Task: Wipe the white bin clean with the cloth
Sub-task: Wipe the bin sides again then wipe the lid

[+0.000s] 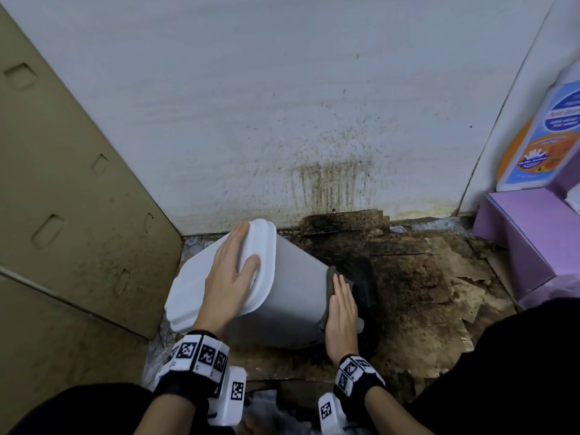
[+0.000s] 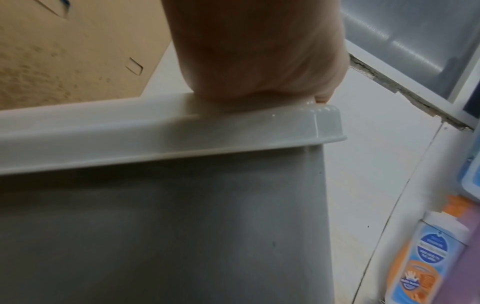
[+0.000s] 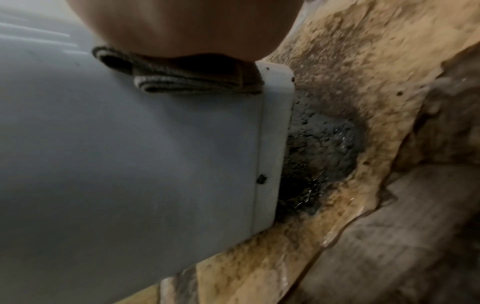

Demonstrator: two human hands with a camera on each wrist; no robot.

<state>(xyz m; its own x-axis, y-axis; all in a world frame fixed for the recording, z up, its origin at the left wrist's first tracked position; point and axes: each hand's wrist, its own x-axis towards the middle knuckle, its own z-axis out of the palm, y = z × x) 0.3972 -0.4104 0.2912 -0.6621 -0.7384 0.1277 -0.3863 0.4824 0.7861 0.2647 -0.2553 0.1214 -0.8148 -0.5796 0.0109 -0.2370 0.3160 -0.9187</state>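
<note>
The bin (image 1: 292,290) is showing white at its lid and pale grey along its side, with a dark speck near its base rim. Under the right hand (image 1: 342,321), the cloth (image 3: 182,80) is looking grey-brown with lighter woven edges. Beyond that hand, the cardboard (image 1: 423,271) is showing tan blotched with black. The wall (image 1: 282,105) is showing white with brown streaks and speckles. The wristbands (image 1: 201,356) are showing black-and-white square codes.

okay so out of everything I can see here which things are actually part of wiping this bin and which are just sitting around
Part of the job:
white bin, tilted
cloth, pressed flat against the bin near its base
left hand, steadying the lid end
right hand, on the cloth

Just lying about:
cardboard box
stained cardboard on the floor
purple box
bottle
</note>
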